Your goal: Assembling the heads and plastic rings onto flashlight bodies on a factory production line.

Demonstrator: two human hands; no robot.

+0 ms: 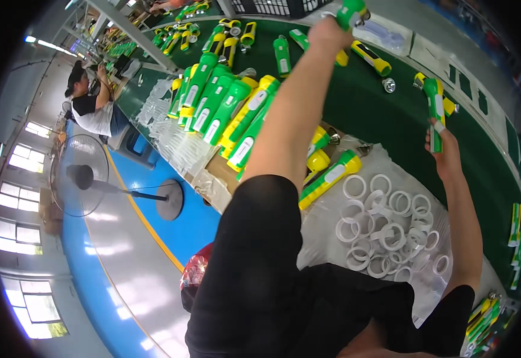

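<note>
My left arm stretches across the green conveyor belt. At its far side my left hand is closed on a green flashlight, its lower part hidden by my fingers. On the right, my right hand grips another green flashlight by its handle, head pointing away from me. A yellow-and-green flashlight lies just behind that one. Between my arms, many white plastic rings are heaped on a plastic-covered surface. A yellow-and-green flashlight lies beside the rings.
Left of my left arm, several flashlights are piled near clear plastic sleeves. A loose silver lamp head sits on the belt. A black crate stands at the back. Leftward are a floor fan and a seated co-worker.
</note>
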